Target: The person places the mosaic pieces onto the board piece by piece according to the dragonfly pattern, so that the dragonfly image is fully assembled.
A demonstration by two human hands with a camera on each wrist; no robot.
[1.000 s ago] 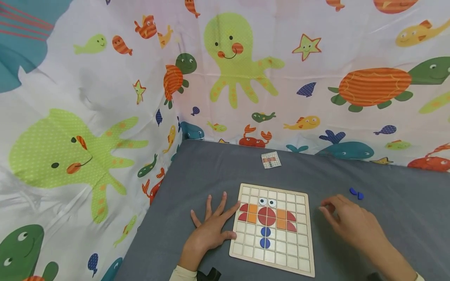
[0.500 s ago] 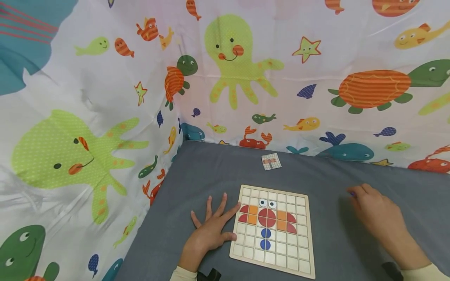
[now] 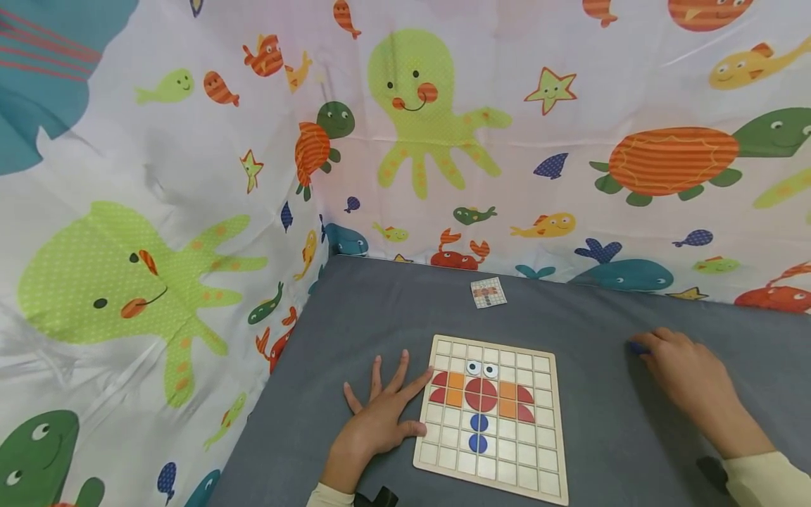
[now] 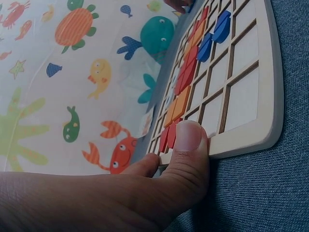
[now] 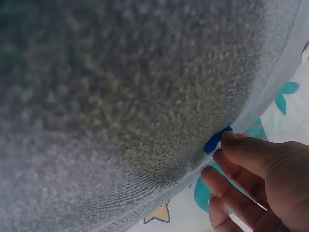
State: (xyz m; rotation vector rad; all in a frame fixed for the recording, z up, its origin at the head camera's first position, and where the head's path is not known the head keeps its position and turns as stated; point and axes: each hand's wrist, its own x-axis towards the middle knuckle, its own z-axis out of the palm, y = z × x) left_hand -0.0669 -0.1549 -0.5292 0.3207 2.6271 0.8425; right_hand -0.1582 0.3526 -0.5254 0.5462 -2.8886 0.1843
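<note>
A wooden grid board (image 3: pixel 494 486) lies on the grey cloth, bearing red quarter-circle, orange square, blue and eye-marked tiles. At its left edge my left hand (image 3: pixel 374 426) rests with fingers spread. The left wrist view shows the thumb (image 4: pixel 188 140) lying over the board's rim. Off to the right, my right hand (image 3: pixel 690 377) pinches a small blue tile (image 3: pixel 638 348) low over the cloth. The right wrist view shows the blue tile (image 5: pixel 217 140) at the thumb and index fingertips. The fingers partly hide it, so I cannot tell whether there is one tile or two.
Behind the board lies a small pattern card (image 3: pixel 488 292) printed with a similar figure on a grid. A white curtain (image 3: pixel 405 232) with sea animals borders the grey cloth (image 3: pixel 380 303) at the back and left.
My right hand has moved right and away from me, from beside the board to the loose blue tiles, and now pinches blue there. The left hand and board have stayed put.
</note>
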